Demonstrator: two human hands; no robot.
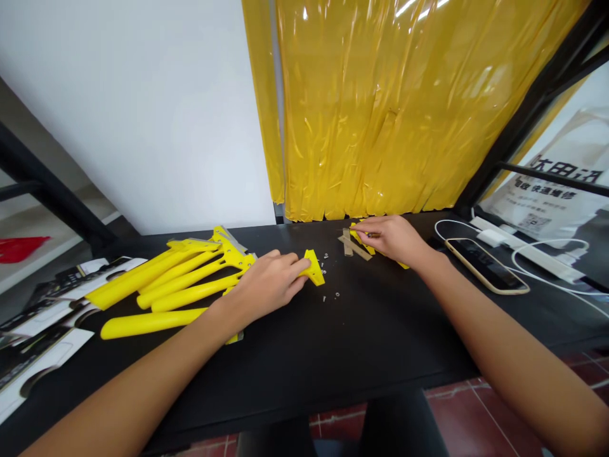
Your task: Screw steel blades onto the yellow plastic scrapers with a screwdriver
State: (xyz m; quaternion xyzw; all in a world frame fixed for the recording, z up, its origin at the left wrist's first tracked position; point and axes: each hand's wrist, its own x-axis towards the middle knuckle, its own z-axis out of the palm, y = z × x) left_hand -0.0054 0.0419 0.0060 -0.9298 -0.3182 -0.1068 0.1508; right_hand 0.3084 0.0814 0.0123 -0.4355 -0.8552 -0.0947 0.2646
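Note:
My left hand (pixel 273 279) is closed around a yellow plastic scraper (pixel 314 269). Its flared head sticks out past my fingers, and the handle is hidden under my palm. Small screws and nuts (pixel 325 257) lie scattered on the table just right of that head. Farther right, my right hand (pixel 392 238) is closed in a pinch over a few flat strips (pixel 356 246) that lie crossed. What the fingertips hold is too small to make out. Yellow plastic parts (pixel 403 265) show partly from under that hand.
Several yellow scrapers (pixel 190 279) with long handles are piled on the black table (pixel 342 355) at the left. Printed cardboard sleeves (pixel 52 355) lie at the far left. A phone (pixel 488 265), white cables and a power strip (pixel 528 247) are at the right. Yellow plastic curtain (pixel 380 127) hangs behind.

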